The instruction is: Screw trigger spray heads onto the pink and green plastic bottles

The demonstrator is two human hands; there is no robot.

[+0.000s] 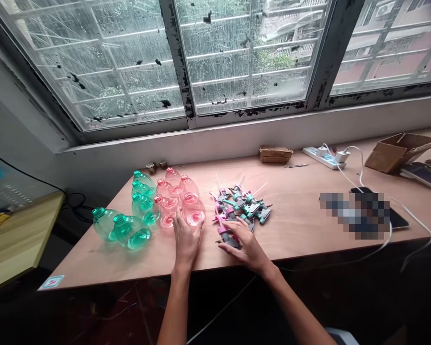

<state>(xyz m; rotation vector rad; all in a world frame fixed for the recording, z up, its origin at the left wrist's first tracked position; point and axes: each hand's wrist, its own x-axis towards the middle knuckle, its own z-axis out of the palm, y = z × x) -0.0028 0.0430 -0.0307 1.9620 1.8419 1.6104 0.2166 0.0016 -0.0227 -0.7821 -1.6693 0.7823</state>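
Observation:
My left hand (186,242) has its thumb and fingers around the lower end of a clear pink plastic bottle (193,206), which lies tilted with its neck away from me. Several more pink bottles (164,189) and green bottles (131,232) lie to the left of it, all uncapped. My right hand (246,244) curves around a pink and grey trigger spray head (223,231) at the near side of a heap. That heap holds several green and pink spray heads (246,206) with thin tubes sticking out. The palm side of my right hand is partly hidden.
A brown paper-wrapped packet (275,155) lies near the window wall. Farther right are a white power strip (323,157) with plugs and cables, an open cardboard box (395,153) and a blurred-out patch. The table's front edge runs just below my hands.

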